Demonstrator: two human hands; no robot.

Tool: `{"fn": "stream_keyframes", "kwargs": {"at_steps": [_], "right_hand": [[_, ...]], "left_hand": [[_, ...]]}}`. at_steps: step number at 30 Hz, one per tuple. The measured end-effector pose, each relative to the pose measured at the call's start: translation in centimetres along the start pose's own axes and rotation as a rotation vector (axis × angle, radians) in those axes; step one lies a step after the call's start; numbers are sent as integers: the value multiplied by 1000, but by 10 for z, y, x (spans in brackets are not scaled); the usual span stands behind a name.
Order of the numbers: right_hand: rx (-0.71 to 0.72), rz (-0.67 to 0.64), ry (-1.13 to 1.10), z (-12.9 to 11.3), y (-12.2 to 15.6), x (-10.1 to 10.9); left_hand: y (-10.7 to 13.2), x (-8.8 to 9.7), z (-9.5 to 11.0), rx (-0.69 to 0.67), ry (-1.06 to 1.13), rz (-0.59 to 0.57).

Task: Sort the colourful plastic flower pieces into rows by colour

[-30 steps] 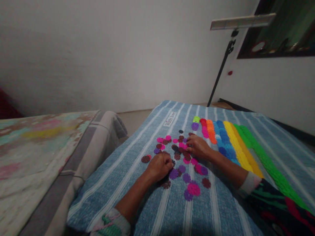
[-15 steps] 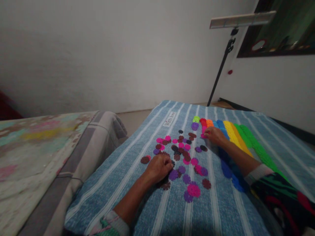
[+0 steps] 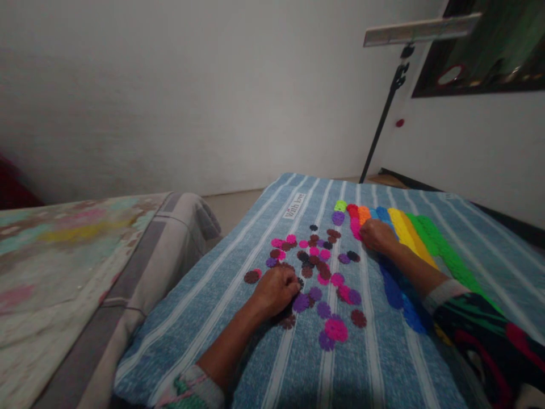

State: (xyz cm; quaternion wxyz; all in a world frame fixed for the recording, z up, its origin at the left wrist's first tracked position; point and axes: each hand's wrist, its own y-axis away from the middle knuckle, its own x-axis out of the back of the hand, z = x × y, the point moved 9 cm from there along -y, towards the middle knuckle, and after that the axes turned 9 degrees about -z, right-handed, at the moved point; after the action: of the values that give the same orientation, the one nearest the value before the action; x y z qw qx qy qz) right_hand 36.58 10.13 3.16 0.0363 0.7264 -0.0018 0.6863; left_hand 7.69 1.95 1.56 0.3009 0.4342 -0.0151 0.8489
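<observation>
My left hand (image 3: pixel 276 288) rests on the cloth at the near left of a loose spread of notched plastic discs, its fingers curled together. A purple disc (image 3: pixel 301 303) lies just right of its fingertips; whether it pinches a disc is hidden. My right hand (image 3: pixel 378 235) is closed at the near end of a short row of pink discs (image 3: pixel 355 226), with fingertips against the row's right edge. What its fingers hold, if anything, is hidden. Brown discs (image 3: pixel 358 318), a pink disc (image 3: pixel 336 329) and black discs (image 3: pixel 303 257) are scattered between the hands.
Overlapping rows of yellow discs (image 3: pixel 411 241), green discs (image 3: pixel 443 250) and blue discs (image 3: pixel 394 292) lie right, partly under my right forearm. Lime discs (image 3: pixel 340 205) sit at the back. A striped blue cloth (image 3: pixel 204 289) covers the surface; another covered surface (image 3: pixel 85 244) stands left.
My right hand has shifted slightly right, and more of the pink row shows beside its fingertips. My left hand stays in place.
</observation>
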Motion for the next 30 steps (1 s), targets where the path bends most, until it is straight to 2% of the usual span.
{"fn": "stream_keyframes", "kwargs": {"at_steps": [5,12,14,21,24,30], "right_hand": [[84,16,224,-18,10,-2],[125,23,205,-31,14,1],[176,17,179,-45,16,1],[438,-18,103,-118,40,-13],[422,-7,103,-129,46,-15],[354,52,1,-128,44,-11]], "left_hand": [[1,1,0,15,-10,-1],[2,2,3,10,-15,4],[2,2,3,17,-18,-1],[2,4,5,7,-25,15],[2,4,6,-7,-29,20],[2,3,5,1,-45,18]]}}
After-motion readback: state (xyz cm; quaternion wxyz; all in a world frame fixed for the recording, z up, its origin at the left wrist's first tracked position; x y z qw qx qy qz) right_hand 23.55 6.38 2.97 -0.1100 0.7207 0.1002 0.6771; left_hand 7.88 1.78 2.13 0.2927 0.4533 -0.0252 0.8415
